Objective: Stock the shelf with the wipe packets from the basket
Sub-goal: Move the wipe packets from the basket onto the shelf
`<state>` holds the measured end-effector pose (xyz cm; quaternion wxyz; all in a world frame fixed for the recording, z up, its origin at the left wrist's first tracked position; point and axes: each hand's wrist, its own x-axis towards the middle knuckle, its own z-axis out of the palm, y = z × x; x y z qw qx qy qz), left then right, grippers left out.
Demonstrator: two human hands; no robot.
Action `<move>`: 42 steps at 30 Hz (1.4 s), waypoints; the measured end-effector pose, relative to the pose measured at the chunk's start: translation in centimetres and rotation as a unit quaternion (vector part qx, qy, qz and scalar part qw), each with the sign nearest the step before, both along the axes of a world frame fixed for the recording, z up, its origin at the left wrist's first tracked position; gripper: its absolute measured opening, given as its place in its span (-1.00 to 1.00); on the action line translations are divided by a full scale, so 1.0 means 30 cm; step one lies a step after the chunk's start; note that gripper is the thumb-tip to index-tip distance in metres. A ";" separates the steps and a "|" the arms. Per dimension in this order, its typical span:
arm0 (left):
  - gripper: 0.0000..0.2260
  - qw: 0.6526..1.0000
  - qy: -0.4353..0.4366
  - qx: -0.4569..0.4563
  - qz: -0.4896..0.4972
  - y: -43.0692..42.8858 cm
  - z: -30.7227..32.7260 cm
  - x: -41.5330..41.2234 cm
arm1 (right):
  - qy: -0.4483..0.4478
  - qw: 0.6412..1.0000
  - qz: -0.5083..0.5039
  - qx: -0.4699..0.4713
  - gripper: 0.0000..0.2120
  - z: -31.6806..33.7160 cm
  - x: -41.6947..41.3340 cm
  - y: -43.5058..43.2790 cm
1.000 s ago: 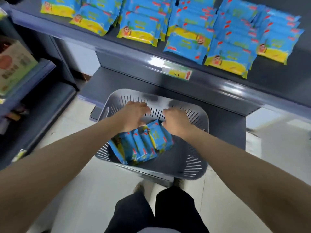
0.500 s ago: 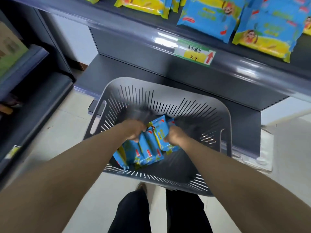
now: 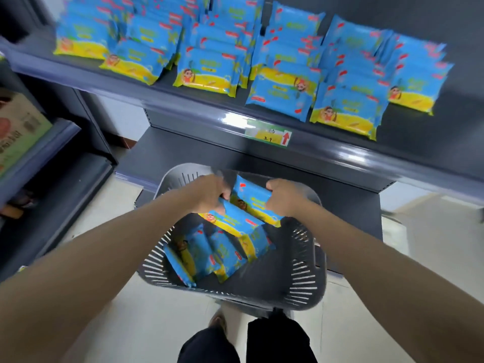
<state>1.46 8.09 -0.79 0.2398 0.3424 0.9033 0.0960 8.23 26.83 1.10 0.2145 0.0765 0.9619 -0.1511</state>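
A grey slotted basket (image 3: 303,268) stands on the floor below the shelf. Several blue-and-yellow wipe packets (image 3: 209,255) lie in its left half. Above the basket both hands hold a small bunch of wipe packets (image 3: 248,205) between them. My left hand (image 3: 209,195) grips the bunch's left end and my right hand (image 3: 284,196) grips its right end. The dark shelf (image 3: 199,103) above carries several rows of the same packets (image 3: 282,74).
A price tag (image 3: 268,133) with a red arrow sits on the shelf's front rail. A lower dark shelf board (image 3: 162,153) lies behind the basket. Another shelf unit with a cardboard box (image 3: 18,129) stands at left. My legs (image 3: 246,344) are at the bottom.
Both hands reached down into the basket, closed on a bunch of packets and have lifted it above the basket. The view has tilted up to show the shelf.
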 end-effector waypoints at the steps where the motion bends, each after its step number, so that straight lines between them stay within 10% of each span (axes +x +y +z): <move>1: -0.66 1.000 0.015 0.012 -0.001 0.017 0.058 -0.005 | 0.022 1.000 -0.006 -0.002 -0.89 0.064 0.001 0.019; 17: -0.86 0.953 0.083 0.272 -0.108 0.516 0.652 0.043 | 0.353 0.916 -0.188 0.047 -0.68 0.691 0.118 0.585; 42: -0.82 0.960 0.166 0.220 -0.058 1.172 0.602 -0.098 | 0.195 0.975 -0.075 0.079 -0.78 0.537 -0.281 1.248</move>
